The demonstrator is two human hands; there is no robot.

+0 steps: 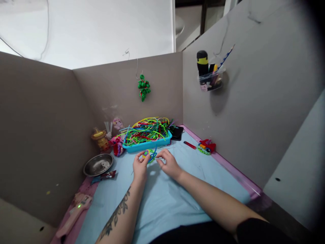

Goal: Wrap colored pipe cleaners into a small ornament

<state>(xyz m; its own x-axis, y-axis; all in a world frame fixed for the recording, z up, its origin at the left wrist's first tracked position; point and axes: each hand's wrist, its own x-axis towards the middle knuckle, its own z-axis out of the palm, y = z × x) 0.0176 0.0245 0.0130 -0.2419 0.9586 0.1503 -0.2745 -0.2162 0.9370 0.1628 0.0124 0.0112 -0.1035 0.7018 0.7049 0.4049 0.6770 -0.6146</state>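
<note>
My left hand (140, 165) is closed around a small piece of colourful cord work (146, 154) in yellow, purple and green. Blue strands (153, 156) stick up from its right side. Close by on the right, my right hand (168, 165) pinches with thumb and forefinger near the ends of these strands. A thin pale line shows at its fingertips, too small to name. Both hands are above the light blue table cover, just in front of a blue tray (142, 147) heaped with loose coloured cords (149, 130).
Left stand a metal bowl (88, 168) with small pale bits, a packet (108, 175), a yellow-lidded jar (101, 139) and a pink tool (76, 211). Right lie a red cutter (190, 145), a black case (177, 133) and a colourful woven piece (207, 147). Grey panels (127, 84) enclose the table.
</note>
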